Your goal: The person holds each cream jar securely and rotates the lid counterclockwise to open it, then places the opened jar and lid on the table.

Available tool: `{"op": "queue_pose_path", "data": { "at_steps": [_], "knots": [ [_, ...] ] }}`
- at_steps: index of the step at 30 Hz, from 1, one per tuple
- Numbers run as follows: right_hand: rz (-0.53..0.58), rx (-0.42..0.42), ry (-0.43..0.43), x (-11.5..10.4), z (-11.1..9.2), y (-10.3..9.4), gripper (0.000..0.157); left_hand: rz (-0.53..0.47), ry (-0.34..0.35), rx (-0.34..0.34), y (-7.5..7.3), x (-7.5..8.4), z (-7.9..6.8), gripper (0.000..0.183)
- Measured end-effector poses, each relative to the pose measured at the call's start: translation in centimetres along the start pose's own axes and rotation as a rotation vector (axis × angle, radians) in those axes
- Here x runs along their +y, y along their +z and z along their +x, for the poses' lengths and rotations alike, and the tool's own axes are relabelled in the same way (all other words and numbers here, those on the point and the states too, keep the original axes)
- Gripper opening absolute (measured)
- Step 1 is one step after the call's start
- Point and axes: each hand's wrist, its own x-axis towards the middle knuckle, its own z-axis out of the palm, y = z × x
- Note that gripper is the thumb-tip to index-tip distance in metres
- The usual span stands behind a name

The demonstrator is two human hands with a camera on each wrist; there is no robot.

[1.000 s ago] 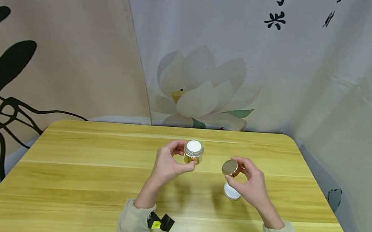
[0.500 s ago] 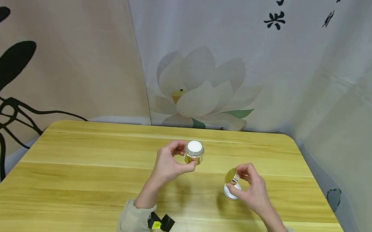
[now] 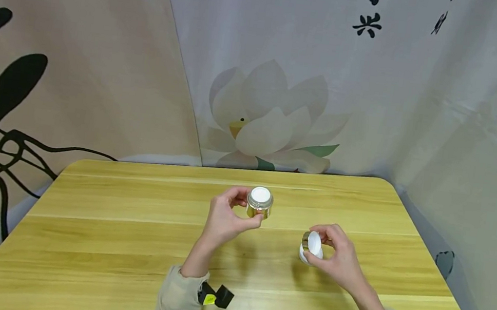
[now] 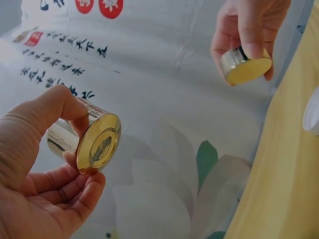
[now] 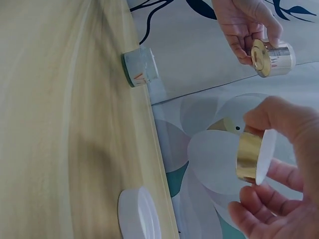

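Upright in my left hand (image 3: 229, 213) is a small gold jar (image 3: 259, 205) with a white top, pinched between thumb and fingers. The left wrist view shows the jar's shiny gold base. To the right, thumb and fingers of my right hand (image 3: 336, 251) grip a gold lid (image 5: 248, 157) by its rim. The lid stands tilted on edge, its white inside (image 3: 314, 242) facing away from the jar. Jar and lid are apart, both held above the table. Below the lid, a round white cap (image 5: 133, 214) lies on the table, partly hidden by my right hand in the head view.
The wooden table (image 3: 126, 243) has a fabric backdrop (image 3: 286, 40) behind it, printed with a flower and black characters. A pale see-through jar shape (image 5: 140, 67) shows by the table edge in the right wrist view; I cannot make it out in the head view.
My right hand has moved down and slightly right, turning the gold lid so its white inside shows. The left hand and jar have barely moved.
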Motion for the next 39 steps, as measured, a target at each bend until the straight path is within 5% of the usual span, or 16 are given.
{"op": "queue_pose_path", "data": {
  "at_steps": [21,39],
  "knots": [
    [-0.094,-0.230,0.130,1.4,-2.4,1.6,0.043,0.003,0.013,0.004,0.1,-0.2,0.1,0.037],
    [-0.128,-0.339,0.139,1.1,-3.3,2.0,0.045,-0.019,-0.008,0.028,0.2,-0.5,0.0,0.037]
  ]
}}
